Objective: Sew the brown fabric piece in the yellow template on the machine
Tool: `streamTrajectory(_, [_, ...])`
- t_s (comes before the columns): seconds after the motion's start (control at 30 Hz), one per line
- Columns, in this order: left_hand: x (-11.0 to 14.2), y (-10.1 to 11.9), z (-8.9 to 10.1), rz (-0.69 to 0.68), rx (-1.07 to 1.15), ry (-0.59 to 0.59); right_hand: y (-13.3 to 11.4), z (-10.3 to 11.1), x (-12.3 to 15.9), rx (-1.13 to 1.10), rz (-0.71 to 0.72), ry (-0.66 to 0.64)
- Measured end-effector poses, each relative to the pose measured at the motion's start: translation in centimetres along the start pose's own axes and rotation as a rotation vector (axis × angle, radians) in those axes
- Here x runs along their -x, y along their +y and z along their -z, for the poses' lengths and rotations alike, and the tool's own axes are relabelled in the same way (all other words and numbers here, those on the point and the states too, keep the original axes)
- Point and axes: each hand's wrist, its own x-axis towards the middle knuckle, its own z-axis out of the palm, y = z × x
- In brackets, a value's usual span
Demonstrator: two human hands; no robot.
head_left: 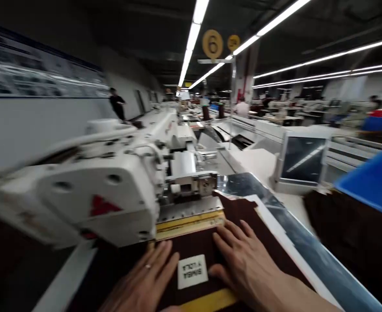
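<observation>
A dark brown piece of fabric (239,212) lies on the bed of a white industrial sewing machine (113,186). A small white label (192,271) sits on the fabric between my hands. My left hand (147,281) rests flat on the cloth just left of the label, fingers stretched out, a ring on one finger. My right hand (243,260) lies flat to the right of the label, fingers spread and pointing toward the yellow clamp bar (191,223) under the machine head.
A grey display screen (303,162) stands at the right of the machine. A blue bin (373,182) and dark cloth (353,242) sit at far right. A person (117,103) stands far back by the left wall; more workstations stretch behind.
</observation>
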Motion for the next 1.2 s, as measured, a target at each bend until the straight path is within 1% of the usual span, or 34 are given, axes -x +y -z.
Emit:
streamTrajectory(0.03, [0.1,0.2,1.0,0.015,-0.019,-0.085,0.2,-0.5,0.0,0.027,0.024,-0.012])
streamTrajectory(0.1, [-0.7,1.1,2.4,0.029,0.002,-0.180,0.5,-1.1,0.0,0.105,0.093,0.019])
streamTrajectory(0.13, [-1.2,1.6,2.9,0.036,0.020,-0.212,0.5,-1.3,0.1,0.158,0.132,0.058])
streamTrajectory(0.23, [-2.4,2.6,3.5,0.034,0.058,-0.283,0.7,-1.6,0.4,0.326,0.241,0.209])
streamTrajectory(0.33, [-2.8,2.8,3.5,0.022,0.061,-0.336,0.9,-1.9,0.5,0.436,0.310,0.348])
streamTrajectory(0.47, [-2.8,2.4,2.9,0.002,0.052,-0.309,1.3,-2.2,0.3,0.486,0.391,0.449])
streamTrajectory(0.6, [-1.8,1.9,1.5,-0.042,0.074,-0.255,2.1,-2.7,0.0,0.479,0.447,0.483])
streamTrajectory(0.7, [-1.3,1.6,1.0,-0.032,0.082,-0.235,2.7,-3.3,-0.2,0.457,0.467,0.497])
streamTrajectory(0.8, [-1.3,1.6,1.4,-0.052,0.087,-0.240,3.2,-3.9,-0.1,0.437,0.488,0.513])
streamTrajectory(0.9, [-1.5,1.7,2.0,-0.056,0.095,-0.269,3.4,-4.2,0.1,0.430,0.492,0.510])
streamTrajectory(1.07, [-1.8,2.0,2.4,-0.010,0.141,-0.292,3.4,-4.3,0.2,0.424,0.487,0.504])
streamTrajectory(1.2, [-1.9,2.1,3.0,0.014,0.231,-0.343,3.1,-4.1,0.1,0.413,0.475,0.482])
